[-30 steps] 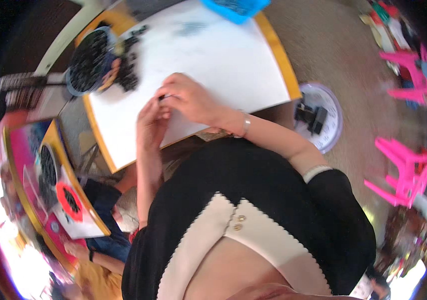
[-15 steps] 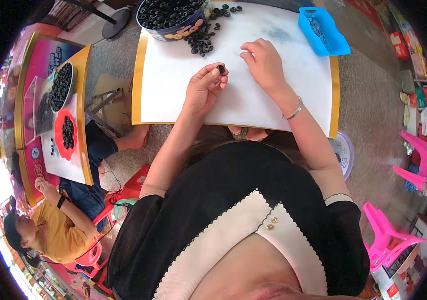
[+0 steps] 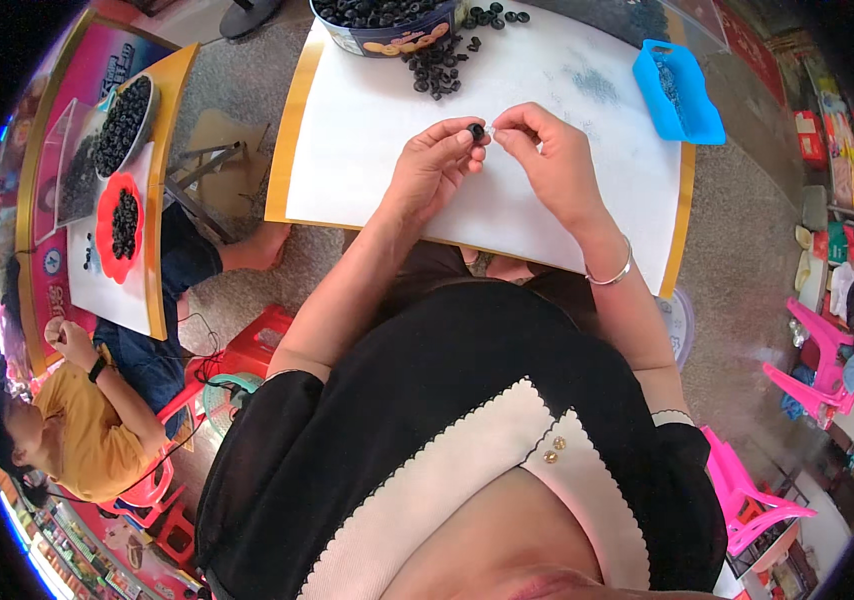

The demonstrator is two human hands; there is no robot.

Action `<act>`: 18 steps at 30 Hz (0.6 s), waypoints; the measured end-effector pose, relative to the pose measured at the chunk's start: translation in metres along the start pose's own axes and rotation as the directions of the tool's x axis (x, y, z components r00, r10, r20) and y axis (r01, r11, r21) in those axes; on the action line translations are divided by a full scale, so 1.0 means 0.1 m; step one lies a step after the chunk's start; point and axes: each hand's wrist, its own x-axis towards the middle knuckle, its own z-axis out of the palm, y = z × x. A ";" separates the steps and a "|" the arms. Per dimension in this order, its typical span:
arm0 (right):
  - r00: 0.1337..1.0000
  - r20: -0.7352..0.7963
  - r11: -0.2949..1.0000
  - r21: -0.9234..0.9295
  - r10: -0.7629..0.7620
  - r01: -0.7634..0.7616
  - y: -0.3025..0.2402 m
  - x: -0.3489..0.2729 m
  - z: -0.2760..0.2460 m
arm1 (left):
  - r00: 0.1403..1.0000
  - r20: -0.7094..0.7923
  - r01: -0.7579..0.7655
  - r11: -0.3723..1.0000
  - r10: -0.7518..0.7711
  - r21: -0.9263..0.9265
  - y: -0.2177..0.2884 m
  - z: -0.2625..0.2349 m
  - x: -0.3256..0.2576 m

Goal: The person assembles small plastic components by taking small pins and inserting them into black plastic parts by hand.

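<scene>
Between the thumb and fingers of my left hand (image 3: 434, 165) is a small round black ring-like piece (image 3: 476, 131). My right hand (image 3: 553, 160) has come up beside it, thumb and forefinger pinched together. Something small and pale shows at those fingertips, too tiny to name. Both hands are above the white-topped table (image 3: 367, 150). Beyond them lies a loose pile of black pieces (image 3: 435, 75), next to a dark blue tub (image 3: 387, 40) heaped with more of the same.
At the table's far right sits a blue plastic tray (image 3: 682, 95) with small clear bits in it. To the left, a person in a yellow top (image 3: 97, 435) sits by another table with a red dish (image 3: 107, 215) and a bowl of black pieces (image 3: 125, 125). Pink stools (image 3: 747, 490) stand right.
My right hand has closed into a pinch and come next to the black piece in my left hand. The whole view has shifted a little.
</scene>
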 end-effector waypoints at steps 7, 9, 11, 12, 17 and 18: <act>0.999 -0.002 0.990 -0.136 -0.050 0.049 -0.03 -0.02 0.07 | 1.000 -0.013 0.010 1.000 -0.010 0.007 -0.02 0.01 0.00; 0.998 0.008 0.984 -0.166 -0.062 0.062 -0.02 -0.01 0.08 | 1.000 0.005 0.009 1.000 -0.009 0.027 -0.03 -0.01 0.00; 1.000 0.022 0.999 -0.051 0.004 -0.003 -0.05 -0.01 0.06 | 1.000 0.024 0.007 0.999 -0.008 0.045 -0.03 -0.02 0.00; 0.997 0.040 0.995 0.067 0.068 -0.071 -0.06 -0.01 0.05 | 0.999 0.033 0.015 0.998 -0.017 0.055 -0.03 -0.02 -0.01; 0.990 0.068 0.973 0.187 0.121 -0.132 0.05 0.02 -0.01 | 0.999 0.032 0.037 0.999 -0.039 0.035 -0.01 -0.02 0.00; 0.989 0.042 0.970 0.192 0.143 -0.149 0.05 0.03 -0.01 | 0.999 0.026 0.047 0.999 -0.048 0.022 -0.01 -0.02 0.01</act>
